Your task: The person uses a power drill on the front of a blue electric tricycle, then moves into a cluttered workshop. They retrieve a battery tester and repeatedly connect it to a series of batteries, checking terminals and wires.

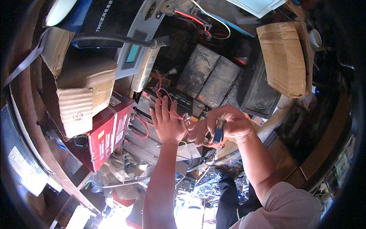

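Observation:
My left hand [167,124] lies with its fingers spread over a black battery [181,100], and thin red wire [164,91] runs around and between the fingers. Close on its right, my right hand [228,124] is curled, with a small dark blue object [218,134] in its grip; what kind of thing it is does not show. The fingertips of my right hand come near my left thumb and the wire there. Beyond the hands stand two dusty dark batteries [202,70] side by side. A loop of the red wire hangs left of my left wrist.
On the left are a red box [110,133], an opened cardboard box [76,110] and a grey device with a small screen [132,53]. A black tray [261,93] and folded cardboard [284,57] are at the right. Tangled cables [207,187] lie below the hands.

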`<move>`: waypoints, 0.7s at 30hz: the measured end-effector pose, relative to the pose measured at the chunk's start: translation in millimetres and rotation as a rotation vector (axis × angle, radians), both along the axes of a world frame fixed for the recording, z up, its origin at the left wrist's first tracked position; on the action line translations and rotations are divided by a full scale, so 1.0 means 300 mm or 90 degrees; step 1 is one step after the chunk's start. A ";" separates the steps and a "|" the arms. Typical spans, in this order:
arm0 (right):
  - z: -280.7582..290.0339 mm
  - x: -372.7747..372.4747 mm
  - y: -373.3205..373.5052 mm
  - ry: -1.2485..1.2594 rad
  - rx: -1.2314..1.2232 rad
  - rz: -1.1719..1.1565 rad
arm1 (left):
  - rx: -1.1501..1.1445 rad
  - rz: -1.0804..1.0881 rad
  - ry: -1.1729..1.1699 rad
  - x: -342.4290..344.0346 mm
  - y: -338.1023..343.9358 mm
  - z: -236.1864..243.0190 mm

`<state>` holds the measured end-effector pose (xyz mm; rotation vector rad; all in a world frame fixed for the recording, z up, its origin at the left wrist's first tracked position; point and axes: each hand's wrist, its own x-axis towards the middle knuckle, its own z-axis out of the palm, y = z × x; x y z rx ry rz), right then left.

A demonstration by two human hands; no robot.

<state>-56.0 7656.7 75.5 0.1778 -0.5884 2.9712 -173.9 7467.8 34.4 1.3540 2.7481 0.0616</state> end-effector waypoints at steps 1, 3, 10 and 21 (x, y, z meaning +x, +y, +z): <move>-0.017 -0.017 -0.009 -0.031 -0.029 -0.005 | 0.051 -0.022 0.010 0.000 0.000 0.002; -0.070 -0.085 -0.025 -0.255 -0.073 -0.065 | 0.051 -0.014 0.010 0.002 0.005 0.004; -0.427 -0.541 0.006 -0.402 0.857 -0.163 | 0.035 -0.015 0.008 0.002 0.019 0.017; -0.410 -0.810 0.000 -0.113 1.092 0.487 | 0.034 -0.020 0.002 -0.003 0.011 0.006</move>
